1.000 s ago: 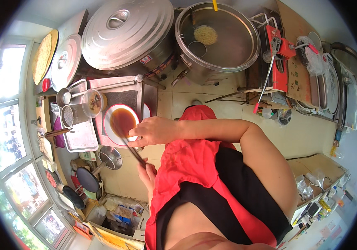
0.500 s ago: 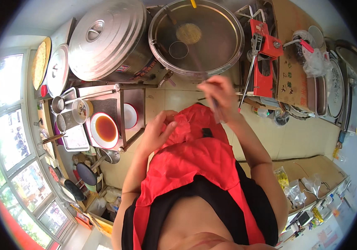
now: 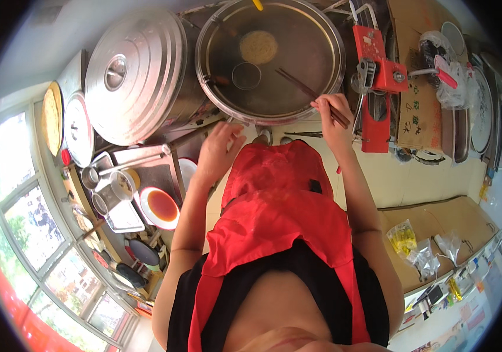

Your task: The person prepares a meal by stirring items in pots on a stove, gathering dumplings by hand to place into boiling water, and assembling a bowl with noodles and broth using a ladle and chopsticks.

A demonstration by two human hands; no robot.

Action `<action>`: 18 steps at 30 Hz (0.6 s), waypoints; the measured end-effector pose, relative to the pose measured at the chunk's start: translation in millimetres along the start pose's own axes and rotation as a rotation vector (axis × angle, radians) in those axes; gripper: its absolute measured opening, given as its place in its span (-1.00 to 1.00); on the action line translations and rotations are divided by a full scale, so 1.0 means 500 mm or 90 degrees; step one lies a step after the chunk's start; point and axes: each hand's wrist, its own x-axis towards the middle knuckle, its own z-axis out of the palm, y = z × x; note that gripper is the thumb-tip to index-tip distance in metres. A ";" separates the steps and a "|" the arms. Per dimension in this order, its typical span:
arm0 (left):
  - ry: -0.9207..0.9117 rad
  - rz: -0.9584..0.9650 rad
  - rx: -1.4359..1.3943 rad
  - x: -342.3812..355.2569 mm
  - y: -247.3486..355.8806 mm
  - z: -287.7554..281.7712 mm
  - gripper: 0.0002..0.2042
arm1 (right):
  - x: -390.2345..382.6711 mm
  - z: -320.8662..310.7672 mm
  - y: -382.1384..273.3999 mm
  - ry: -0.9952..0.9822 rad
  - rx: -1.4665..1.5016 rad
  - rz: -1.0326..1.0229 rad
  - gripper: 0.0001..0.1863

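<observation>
My right hand (image 3: 334, 120) grips a pair of long dark chopsticks (image 3: 295, 84). Their tips reach out over the cloudy liquid in a large round metal pot (image 3: 343, 70); whether they touch it I cannot tell. A pale round clump that looks like noodles (image 3: 258, 47) lies in the pot toward the far side. Nearer, a round wire strainer rim (image 3: 246, 76) shows in the liquid, its handle running to the left wall. My left hand (image 3: 220, 149) hovers near the pot's front left edge, fingers loosely bent and apart, with nothing in it.
A big lidded pot (image 3: 151, 76) stands to the left. Below it, a bowl of reddish-brown broth (image 3: 162, 206), a metal tray (image 3: 123, 218) and small pots sit on a side table. On the right are a red hand-lever press (image 3: 374, 111) and a cardboard box (image 3: 418, 117).
My right hand has moved forward and right, and the chopsticks now point over the pot. My left hand has risen toward the pot. The view has shifted nearer the pot.
</observation>
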 end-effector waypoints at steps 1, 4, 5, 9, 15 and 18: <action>0.019 0.018 0.026 0.030 -0.022 -0.017 -0.79 | 0.018 0.017 -0.007 0.005 -0.007 0.017 -0.88; 0.081 0.117 0.148 0.150 -0.091 -0.078 -0.78 | 0.064 0.073 -0.022 0.021 0.064 0.094 -0.88; 0.092 0.135 0.244 0.197 -0.115 -0.096 -0.79 | 0.082 0.083 -0.028 -0.003 0.010 0.078 -0.87; 0.063 0.168 0.391 0.397 -0.166 -0.153 -0.73 | 0.129 0.129 -0.019 -0.012 -0.072 0.046 -0.87; -0.010 0.375 0.644 0.616 -0.271 -0.166 -0.64 | 0.099 0.139 -0.015 0.057 0.089 0.188 -0.82; -0.102 0.337 0.627 0.652 -0.276 -0.165 -0.65 | 0.061 0.124 -0.026 0.138 0.141 0.271 -0.80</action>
